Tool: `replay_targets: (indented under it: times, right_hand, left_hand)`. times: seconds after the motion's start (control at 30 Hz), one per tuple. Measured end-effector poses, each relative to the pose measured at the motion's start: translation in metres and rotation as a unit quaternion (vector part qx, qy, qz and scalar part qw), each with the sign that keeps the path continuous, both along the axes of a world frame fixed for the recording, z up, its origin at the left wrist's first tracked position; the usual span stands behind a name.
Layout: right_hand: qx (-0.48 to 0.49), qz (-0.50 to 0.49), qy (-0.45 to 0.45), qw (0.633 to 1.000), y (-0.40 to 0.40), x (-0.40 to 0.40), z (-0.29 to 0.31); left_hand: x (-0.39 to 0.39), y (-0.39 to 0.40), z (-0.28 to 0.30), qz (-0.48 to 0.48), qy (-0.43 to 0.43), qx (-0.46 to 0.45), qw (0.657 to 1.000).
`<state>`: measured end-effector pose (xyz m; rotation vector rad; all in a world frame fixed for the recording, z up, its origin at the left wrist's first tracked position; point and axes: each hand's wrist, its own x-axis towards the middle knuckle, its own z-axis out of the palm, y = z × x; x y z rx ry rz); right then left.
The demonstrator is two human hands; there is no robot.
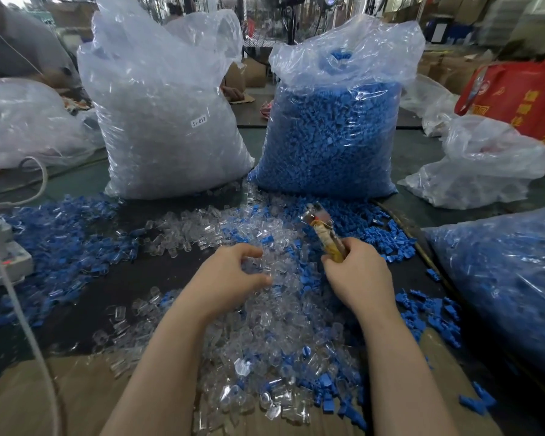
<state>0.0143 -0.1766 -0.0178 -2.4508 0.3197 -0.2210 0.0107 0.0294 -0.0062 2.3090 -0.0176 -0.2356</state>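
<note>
The clear caps (pixel 265 325) lie in a loose heap in the middle of the dark surface (pixel 114 287), spilling toward the near cardboard (pixel 76 398). The left hand (pixel 230 275) sits at the heap's far edge, its fingers (pixel 254 251) and thumb curled narrowly round a small clump of them. The right hand (pixel 356 272) grips the lower end of a slim clear-wrapped stick (pixel 323 231), which points up and away over the pile.

The step looks like picking out one cap to bring to the stick. To do it well, I would let the clump thin down to a single cap, turn it so its open end faces the stick, and hold the stick steady at a slant.

Blue parts (pixel 375 228) are mixed in at the right, so check by colour. Behind stand the clear-cap bag (pixel 167 121) and the blue-part bag (pixel 331 136).
</note>
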Motion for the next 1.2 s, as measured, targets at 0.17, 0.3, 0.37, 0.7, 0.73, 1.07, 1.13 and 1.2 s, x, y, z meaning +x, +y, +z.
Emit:
replay_targets:
  times: [0.17, 0.3, 0.37, 0.7, 0.73, 1.07, 1.13, 1.2]
  right_hand:
    - [0.069, 0.072, 0.000, 0.995, -0.005, 0.000, 0.002]
    - [0.043, 0.146, 0.033, 0.988, -0.003, -0.002, 0.002]
    - [0.022, 0.162, 0.050, 0.985, -0.003, -0.002, 0.002]
    - [-0.086, 0.162, 0.028, 0.983, 0.000, -0.002, 0.001]
    - [-0.082, 0.160, 0.026, 0.983, 0.001, -0.002, 0.000]
    - [0.041, 0.102, -0.005, 0.994, 0.004, 0.000, -0.003]
    - [0.070, 0.095, -0.014, 0.993, 0.005, -0.001, -0.002]
    - [0.094, 0.096, -0.017, 0.991, 0.007, -0.001, -0.001]
  left_hand:
    - [0.000, 0.000, 0.000, -0.004, -0.001, -0.005, 1.000]
    - [0.001, 0.001, 0.000, -0.011, -0.004, 0.006, 1.000]
    - [0.001, 0.001, 0.000, -0.013, -0.005, 0.011, 1.000]
    - [0.000, -0.002, 0.002, -0.005, -0.011, 0.009, 1.000]
    - [0.000, -0.002, 0.002, -0.003, -0.013, 0.002, 1.000]
    - [-0.001, -0.001, 0.005, 0.002, -0.016, -0.046, 0.999]
    - [-0.002, -0.001, 0.006, 0.006, -0.026, -0.054, 0.998]
    - [-0.002, -0.002, 0.008, 0.019, -0.040, -0.072, 0.996]
